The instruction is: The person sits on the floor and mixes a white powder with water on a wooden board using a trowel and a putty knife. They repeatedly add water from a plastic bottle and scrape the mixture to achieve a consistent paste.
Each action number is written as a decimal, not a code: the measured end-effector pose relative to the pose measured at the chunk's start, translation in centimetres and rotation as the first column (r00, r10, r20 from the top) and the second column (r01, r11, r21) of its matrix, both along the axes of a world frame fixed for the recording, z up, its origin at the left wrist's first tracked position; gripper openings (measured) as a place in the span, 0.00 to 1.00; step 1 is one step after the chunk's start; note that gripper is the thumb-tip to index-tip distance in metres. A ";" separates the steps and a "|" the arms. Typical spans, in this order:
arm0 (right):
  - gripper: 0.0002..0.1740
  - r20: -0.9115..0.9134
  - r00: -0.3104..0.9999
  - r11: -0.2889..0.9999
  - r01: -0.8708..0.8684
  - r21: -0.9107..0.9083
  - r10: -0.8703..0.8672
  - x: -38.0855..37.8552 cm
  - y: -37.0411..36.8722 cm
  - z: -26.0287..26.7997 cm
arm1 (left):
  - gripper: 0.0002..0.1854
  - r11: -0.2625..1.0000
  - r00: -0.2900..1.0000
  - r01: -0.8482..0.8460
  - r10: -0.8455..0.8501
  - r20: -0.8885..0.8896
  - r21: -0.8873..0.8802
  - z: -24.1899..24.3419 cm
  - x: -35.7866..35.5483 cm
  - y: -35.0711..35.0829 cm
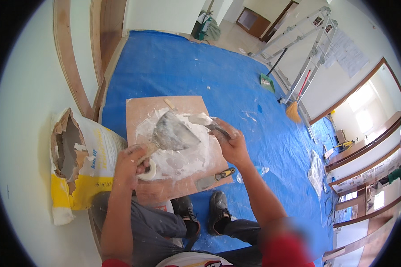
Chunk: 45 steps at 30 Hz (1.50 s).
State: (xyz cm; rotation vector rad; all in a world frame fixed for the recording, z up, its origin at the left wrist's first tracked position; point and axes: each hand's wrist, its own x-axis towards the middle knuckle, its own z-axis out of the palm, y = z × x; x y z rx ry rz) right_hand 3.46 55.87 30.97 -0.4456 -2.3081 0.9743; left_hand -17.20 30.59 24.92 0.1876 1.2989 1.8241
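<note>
My left hand grips the handle of a wide taping knife, whose broad blade is smeared with white compound. In my right hand is a smaller putty knife with a lump of white compound on its blade. The two blades are close together above a plywood board coated in wet-looking white compound. Beside my left hand, a roll of white tape rests on the board. A second putty knife with a black and yellow handle lies near the board's right corner.
A torn Knauf bag stands against the wall at left. Blue sheeting covers the floor. A plastic bottle lies right of the board. Farther off are a green dustpan, a broom and an aluminium ladder.
</note>
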 end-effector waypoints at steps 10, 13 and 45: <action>0.35 -0.023 0.993 0.928 -0.099 0.359 0.115 -0.6 -3.1 0.7 | 0.17 0.951 0.993 0.053 -0.082 0.086 0.304 0.4 1.9 -0.1; 0.38 0.145 0.989 0.869 -0.095 0.485 0.028 -0.6 -0.9 -0.5 | 0.17 0.965 0.998 0.046 -0.053 0.022 0.257 -0.3 2.2 0.0; 0.15 0.273 0.908 0.860 0.396 -0.321 -0.317 -3.8 0.5 -2.8 | 0.18 0.970 0.192 -0.087 -0.208 -0.959 -0.228 1.4 4.7 0.0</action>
